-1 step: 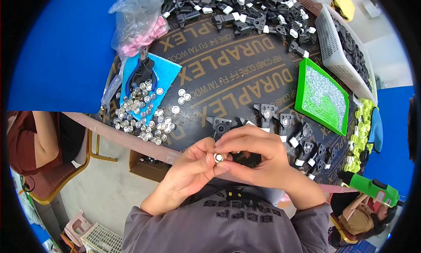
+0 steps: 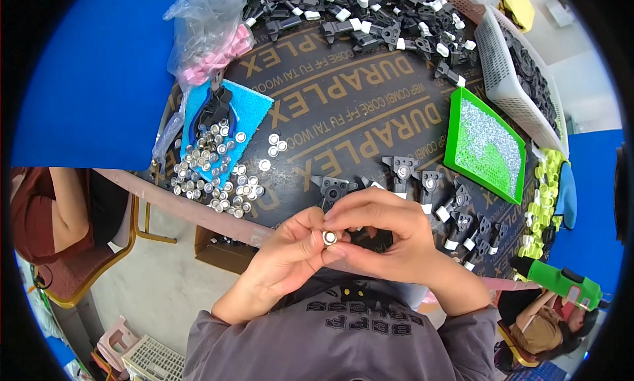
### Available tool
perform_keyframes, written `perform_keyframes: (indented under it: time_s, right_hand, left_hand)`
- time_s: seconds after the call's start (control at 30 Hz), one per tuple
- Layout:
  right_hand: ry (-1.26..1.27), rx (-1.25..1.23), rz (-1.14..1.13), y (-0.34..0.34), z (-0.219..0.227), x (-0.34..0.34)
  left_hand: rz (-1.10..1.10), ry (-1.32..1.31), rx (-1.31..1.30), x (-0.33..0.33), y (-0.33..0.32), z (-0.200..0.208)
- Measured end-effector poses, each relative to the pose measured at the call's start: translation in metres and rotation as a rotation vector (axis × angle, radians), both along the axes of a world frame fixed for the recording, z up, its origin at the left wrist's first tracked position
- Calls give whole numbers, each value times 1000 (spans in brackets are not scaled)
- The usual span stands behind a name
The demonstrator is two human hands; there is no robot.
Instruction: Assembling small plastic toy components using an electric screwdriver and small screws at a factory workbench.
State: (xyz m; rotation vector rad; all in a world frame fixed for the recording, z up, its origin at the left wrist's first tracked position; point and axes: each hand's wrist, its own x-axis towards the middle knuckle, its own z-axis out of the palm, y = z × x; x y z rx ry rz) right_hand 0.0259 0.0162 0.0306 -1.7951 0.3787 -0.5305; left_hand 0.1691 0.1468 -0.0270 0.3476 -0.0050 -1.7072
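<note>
My left hand (image 2: 285, 250) and my right hand (image 2: 396, 239) meet at the table's near edge. Between their fingertips sits a small round silver metal piece (image 2: 329, 238) with a ring-shaped face turned up. Both hands are closed on it, thumbs and forefingers pinching its sides. Fingers hide anything beneath. Just beyond them lies a black plastic part (image 2: 332, 189) with holes. To its right stand several black parts with white ends (image 2: 403, 173). A loose pile of similar round metal pieces (image 2: 205, 150) lies at the left, partly on a blue cloth (image 2: 254, 107).
Black-handled pliers (image 2: 216, 103) rest on the cloth. A green tray (image 2: 452, 140) holds tiny silver bits. Behind it stands a white basket (image 2: 492, 64) of black parts. Yellow-green clips (image 2: 545, 189) and a green power screwdriver (image 2: 561, 285) are at the right. Black parts (image 2: 370, 14) heap up at the back.
</note>
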Motion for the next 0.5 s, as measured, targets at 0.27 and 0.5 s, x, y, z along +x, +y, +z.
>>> perform_keyframes:
  time_s: [0.27, 0.5]
  right_hand:
    - [45, 145, 34, -3, -4, -4]
    - [195, -537, -181, -16, -13, 8]
  left_hand:
    - [54, -83, 14, -2, 0, 3]
    - [343, -441, 59, 2, 8, 7]
